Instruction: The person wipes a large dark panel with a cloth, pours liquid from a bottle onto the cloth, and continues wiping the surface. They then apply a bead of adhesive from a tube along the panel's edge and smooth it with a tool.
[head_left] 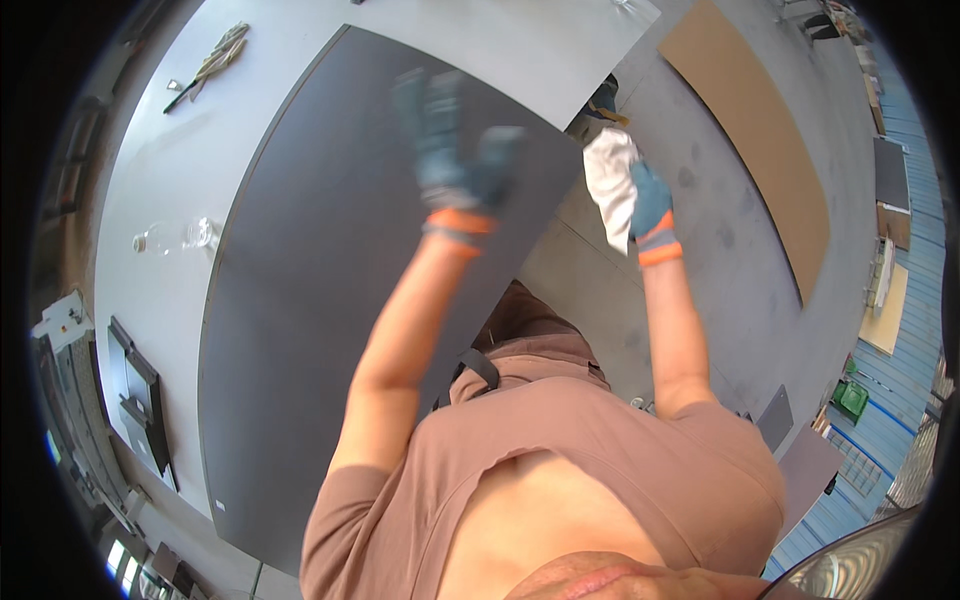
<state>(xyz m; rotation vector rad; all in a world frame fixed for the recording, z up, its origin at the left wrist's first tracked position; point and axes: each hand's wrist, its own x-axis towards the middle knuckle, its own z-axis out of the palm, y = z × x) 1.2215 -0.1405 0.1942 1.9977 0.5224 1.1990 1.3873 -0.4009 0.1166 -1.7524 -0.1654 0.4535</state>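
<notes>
Brown shirt (590,430) sits nearest. Right of the dark board (330,270), the white cloth (608,180) points lengthwise away from the body, clutched in the right hand (652,205); the left hand (456,172) (blurred, contact unclear) spreads wide over the board.

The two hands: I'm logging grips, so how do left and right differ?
The left hand is spread open and empty; the right hand grips a white cloth. The left hand looks blurred; the right hand looks sharper. Both wear blue-green gloves with orange-and-grey cuffs.
</notes>
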